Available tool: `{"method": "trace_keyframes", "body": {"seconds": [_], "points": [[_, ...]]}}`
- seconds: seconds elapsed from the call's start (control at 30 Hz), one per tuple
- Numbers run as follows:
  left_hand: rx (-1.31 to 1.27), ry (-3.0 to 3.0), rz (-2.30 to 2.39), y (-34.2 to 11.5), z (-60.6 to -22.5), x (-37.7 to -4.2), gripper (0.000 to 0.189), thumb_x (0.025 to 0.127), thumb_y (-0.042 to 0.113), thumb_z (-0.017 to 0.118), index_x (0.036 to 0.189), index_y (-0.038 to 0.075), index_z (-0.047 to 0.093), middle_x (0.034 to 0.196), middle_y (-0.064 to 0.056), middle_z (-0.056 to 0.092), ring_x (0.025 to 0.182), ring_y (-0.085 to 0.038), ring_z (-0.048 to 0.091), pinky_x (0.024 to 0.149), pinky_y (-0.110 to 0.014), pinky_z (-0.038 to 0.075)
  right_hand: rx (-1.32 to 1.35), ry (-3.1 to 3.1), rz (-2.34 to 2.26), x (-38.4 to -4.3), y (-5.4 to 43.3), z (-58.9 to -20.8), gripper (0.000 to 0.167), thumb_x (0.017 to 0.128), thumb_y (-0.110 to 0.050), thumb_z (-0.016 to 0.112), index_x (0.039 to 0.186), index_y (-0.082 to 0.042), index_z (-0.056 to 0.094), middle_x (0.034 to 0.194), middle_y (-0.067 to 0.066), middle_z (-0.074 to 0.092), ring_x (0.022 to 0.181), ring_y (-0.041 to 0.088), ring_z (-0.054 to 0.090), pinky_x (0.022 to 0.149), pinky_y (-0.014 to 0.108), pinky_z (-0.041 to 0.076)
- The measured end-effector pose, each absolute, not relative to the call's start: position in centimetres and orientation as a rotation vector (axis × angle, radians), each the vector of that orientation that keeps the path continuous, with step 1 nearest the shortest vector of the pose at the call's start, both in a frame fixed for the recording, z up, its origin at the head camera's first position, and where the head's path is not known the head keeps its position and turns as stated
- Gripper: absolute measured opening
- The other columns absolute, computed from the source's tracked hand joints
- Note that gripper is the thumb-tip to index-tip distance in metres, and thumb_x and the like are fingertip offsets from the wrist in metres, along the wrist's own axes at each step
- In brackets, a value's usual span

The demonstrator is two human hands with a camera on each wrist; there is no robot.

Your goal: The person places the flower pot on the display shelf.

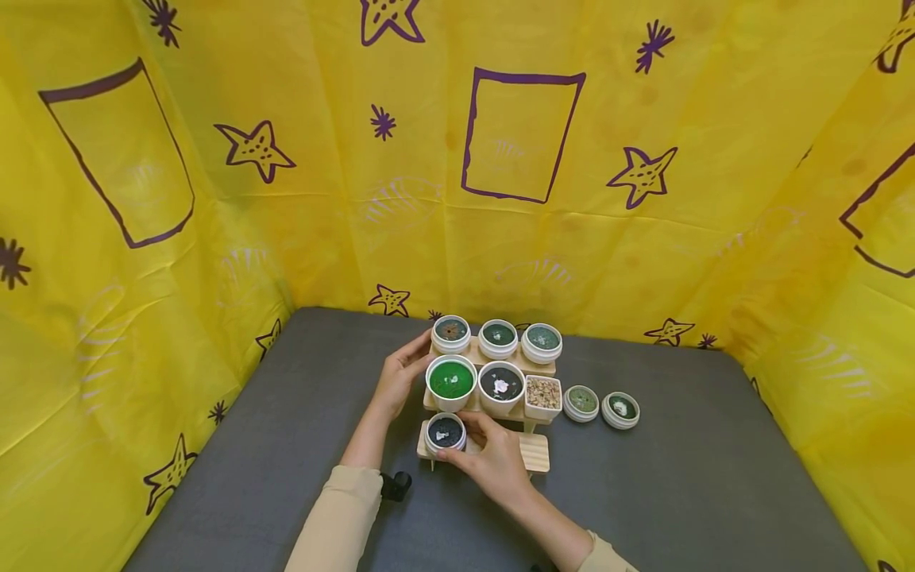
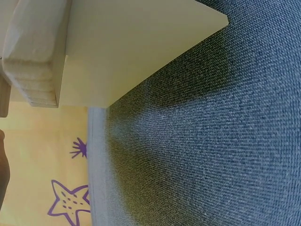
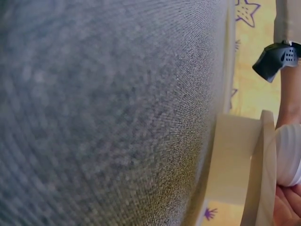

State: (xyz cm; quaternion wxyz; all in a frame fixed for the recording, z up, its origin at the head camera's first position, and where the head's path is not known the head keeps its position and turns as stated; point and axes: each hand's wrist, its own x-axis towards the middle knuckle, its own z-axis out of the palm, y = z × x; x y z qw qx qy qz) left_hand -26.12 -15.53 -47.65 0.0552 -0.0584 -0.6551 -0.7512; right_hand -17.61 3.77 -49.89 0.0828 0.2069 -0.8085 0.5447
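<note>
A three-step wooden stand (image 1: 534, 453) bears several small white pots. My right hand (image 1: 496, 461) grips a round white pot with a dark top (image 1: 445, 434) at the left end of the lowest step, thumb in front and fingers on its right side. In the right wrist view this ribbed white pot (image 3: 288, 153) sits right at the board's edge. My left hand (image 1: 397, 383) reaches along the stand's left side, fingers extended at the upper step beside the round pot with a brownish top (image 1: 451, 330). Its fingertips are partly hidden there.
The middle step holds a green-topped pot (image 1: 451, 381), a dark-topped pot (image 1: 501, 384) and a square pot of pebbles (image 1: 543, 395). Two low round pots (image 1: 581, 403) stand on the grey cloth right of the stand. A yellow patterned curtain (image 1: 529, 238) encloses the table.
</note>
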Motion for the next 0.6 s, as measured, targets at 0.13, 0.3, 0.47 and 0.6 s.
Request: {"method": "trace_keyframes", "body": {"seconds": [0.13,0.3,0.47,0.6], "points": [[-0.177,-1.994,-2.279,-15.5,-47.7,-26.2,0.051,0.094,-0.001,0.057,0.144,-0.003,0.047,0.15,-0.021,0.047,0.112,0.012,0.058,0.102,-0.01,0.042,0.64,-2.397,1.629,-17.7,3.9,-50.1,0.056,0.067,-0.025,0.091,0.116,-0.011,0.069,0.107,0.005,0.077,0.097,0.019,0.074,0.084,0.031,0.06],[-0.186,-1.985,-2.277,-15.5,-47.6,-26.1,0.05,0.094,-0.002,0.056,0.143,-0.004,0.047,0.15,-0.022,0.047,0.112,0.012,0.058,0.102,-0.009,0.042,0.658,-2.372,1.592,-17.7,4.4,-50.2,0.057,0.066,-0.026,0.091,0.116,-0.011,0.069,0.108,0.005,0.077,0.097,0.019,0.074,0.084,0.031,0.06],[-0.181,-1.974,-2.283,-15.5,-47.5,-26.1,0.05,0.094,-0.003,0.055,0.143,-0.004,0.047,0.149,-0.022,0.048,0.111,0.012,0.059,0.101,-0.009,0.043,0.591,-2.379,1.583,-17.3,4.8,-49.8,0.055,0.064,-0.027,0.092,0.113,-0.012,0.071,0.106,0.004,0.078,0.098,0.02,0.074,0.086,0.032,0.06],[-0.173,-1.97,-2.288,-15.5,-47.6,-26.1,0.049,0.094,-0.003,0.056,0.142,-0.004,0.048,0.149,-0.022,0.048,0.111,0.011,0.059,0.101,-0.009,0.043,0.531,-2.375,1.631,-16.8,5.2,-49.2,0.052,0.064,-0.024,0.092,0.11,-0.01,0.072,0.103,0.006,0.078,0.097,0.023,0.074,0.085,0.034,0.06]]}}
